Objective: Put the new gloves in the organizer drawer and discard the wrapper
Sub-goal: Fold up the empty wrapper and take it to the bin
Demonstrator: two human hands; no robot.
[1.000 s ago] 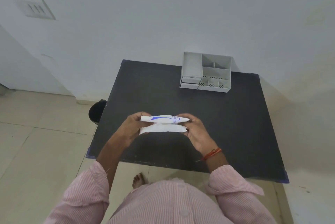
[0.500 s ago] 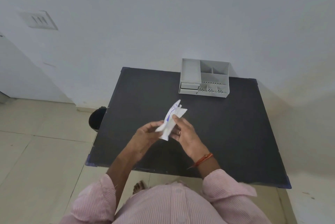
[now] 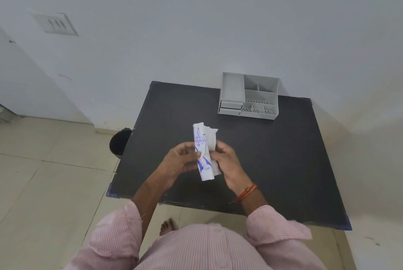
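Note:
A white glove packet (image 3: 204,149) with blue print stands roughly upright above the black table (image 3: 272,160), its top end torn and splayed. My left hand (image 3: 182,160) pinches its left side and my right hand (image 3: 226,162) grips its right side. No gloves show outside the wrapper. A grey organizer (image 3: 248,96) sits at the table's far edge against the wall, with open top compartments and two small drawers (image 3: 230,106) at its lower left, both pushed in.
A black bin (image 3: 119,142) stands on the tiled floor just off the table's left edge. A white wall runs behind the table, with a switch plate (image 3: 57,24) at upper left. My bare foot (image 3: 168,225) shows under the near table edge.
The packet turned from lying sideways between my hands to standing on end. Both hands shifted to hold it at its sides, and its top now looks opened.

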